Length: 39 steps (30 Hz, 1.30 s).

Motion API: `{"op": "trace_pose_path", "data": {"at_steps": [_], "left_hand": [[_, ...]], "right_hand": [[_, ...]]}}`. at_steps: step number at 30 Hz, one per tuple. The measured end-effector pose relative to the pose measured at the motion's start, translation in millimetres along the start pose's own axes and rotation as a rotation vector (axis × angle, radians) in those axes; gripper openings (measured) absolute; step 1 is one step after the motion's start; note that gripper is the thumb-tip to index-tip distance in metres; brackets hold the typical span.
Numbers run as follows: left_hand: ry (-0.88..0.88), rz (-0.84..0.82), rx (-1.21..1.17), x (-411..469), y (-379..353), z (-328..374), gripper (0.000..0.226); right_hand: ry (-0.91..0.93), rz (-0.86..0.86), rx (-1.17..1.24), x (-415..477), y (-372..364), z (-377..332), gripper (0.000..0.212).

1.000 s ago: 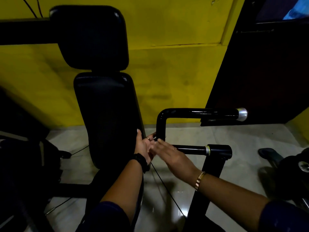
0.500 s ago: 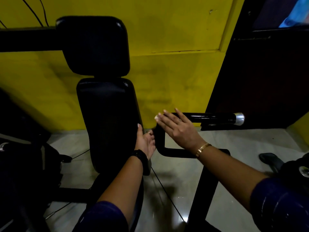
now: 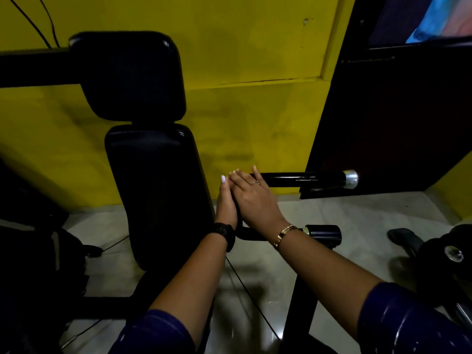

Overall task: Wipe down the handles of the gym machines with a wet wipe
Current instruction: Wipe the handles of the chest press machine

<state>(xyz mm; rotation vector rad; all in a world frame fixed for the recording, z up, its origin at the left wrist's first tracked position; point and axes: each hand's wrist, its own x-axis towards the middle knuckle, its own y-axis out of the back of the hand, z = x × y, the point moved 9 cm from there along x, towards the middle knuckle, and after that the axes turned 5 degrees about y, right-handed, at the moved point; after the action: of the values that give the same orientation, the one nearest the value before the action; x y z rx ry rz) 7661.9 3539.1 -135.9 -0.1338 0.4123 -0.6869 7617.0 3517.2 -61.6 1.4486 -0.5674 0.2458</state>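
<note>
Your right hand (image 3: pixel 255 198) lies flat over the bend of the black handle (image 3: pixel 301 179), fingers straight and close together, where the upright tube turns into the horizontal bar. Your left hand (image 3: pixel 226 204) stands just beside it, fingers straight and pointing up, its edge touching your right hand along the upright part of the tube. Neither hand curls round anything. I cannot tell whether the wet wipe sits under your right palm.

From your fingertips the handle runs right to a silver end cap (image 3: pixel 350 179). A black watch (image 3: pixel 224 232) is on your left wrist and a gold bracelet (image 3: pixel 284 233) on your right. Just past the bracelet, a lower bar ends in a black collar (image 3: pixel 323 232). Left of your hands stands the black back pad (image 3: pixel 153 190), with the head pad (image 3: pixel 127 75) above it, against the yellow wall (image 3: pixel 255 111).
</note>
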Motion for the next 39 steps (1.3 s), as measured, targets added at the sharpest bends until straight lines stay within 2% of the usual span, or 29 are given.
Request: {"op": "trace_pose_path", "data": {"at_steps": [3,6,8,12,16,18,22,25,28,31,34,36,39], "left_hand": [[-0.103,0.042,0.100,-4,-2,16,0.080],[-0.280,0.077,0.377,-9,-10,37,0.061],[-0.376,0.065,0.592,-10,-18,44,0.054],[-0.644,0.065,1.098,-16,-42,54,0.077],[-0.848,0.050,1.409,-28,-76,50,0.073],[-0.903,-0.003,1.530,-31,-97,42,0.073],[-0.945,-0.074,1.636,-34,-138,28,0.074],[-0.996,-0.133,1.680,-37,-167,18,0.077],[-0.984,-0.160,1.707,-38,-182,10,0.079],[-1.000,-0.132,1.718,-37,-184,7,0.070],[-1.038,-0.134,1.745,-37,-182,7,0.067],[-1.030,-0.157,1.759,-37,-182,7,0.071],[-1.026,-0.152,1.788,-37,-180,6,0.069]], "right_hand": [[-0.082,-0.188,-0.034,13,9,23,0.024],[-0.259,-0.333,-0.006,18,21,61,0.022],[-0.339,-0.357,0.014,9,29,86,0.028],[-0.382,-0.219,-0.024,-25,48,123,0.029],[-0.366,-0.029,-0.154,-64,59,144,0.019],[-0.431,0.050,-0.190,-93,68,161,0.029],[-0.513,0.154,-0.120,-142,76,178,0.065],[-0.521,0.172,0.029,-140,70,176,0.058],[-0.789,0.252,0.431,-139,62,198,0.049],[-0.987,0.448,0.721,-154,55,201,0.045],[-0.986,0.553,0.733,-165,55,177,0.051],[-0.933,0.547,0.728,-160,56,173,0.057],[-0.923,0.507,0.798,-146,55,190,0.049]]}}
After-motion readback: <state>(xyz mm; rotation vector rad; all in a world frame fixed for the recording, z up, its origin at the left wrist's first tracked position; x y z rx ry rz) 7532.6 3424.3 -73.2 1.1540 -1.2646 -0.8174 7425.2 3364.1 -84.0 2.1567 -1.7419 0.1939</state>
